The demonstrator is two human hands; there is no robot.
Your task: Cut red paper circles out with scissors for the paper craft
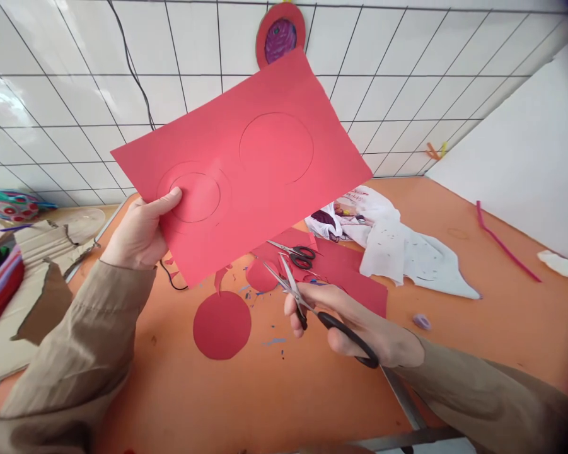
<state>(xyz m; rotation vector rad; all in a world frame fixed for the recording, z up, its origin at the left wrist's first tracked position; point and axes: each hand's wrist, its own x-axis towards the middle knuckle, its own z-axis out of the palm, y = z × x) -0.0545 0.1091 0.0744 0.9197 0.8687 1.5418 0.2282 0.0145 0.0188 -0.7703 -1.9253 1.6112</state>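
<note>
A sheet of red paper [246, 208] is held up above the table by my left hand [139, 233], thumb on its front and fingers behind. Thin circles are drawn on it, one pair near my thumb and a larger one to the right. In my right hand [345, 315] is a pair of scissors [307, 302] with black handles; the blades are parted and point up and left, apart from the sheet. Below lies a cut red paper disc [222, 326]. Another red disc [263, 275] and a second pair of scissors [295, 252] lie behind the blades.
Red paper [359, 277] and white fabric [406, 246] lie on the orange table [193, 403]. Torn cardboard [47, 302] is at the left. A red ring with a purple centre [280, 39] hangs against the tiled wall [382, 50]. A magenta strip [505, 243] lies at the right.
</note>
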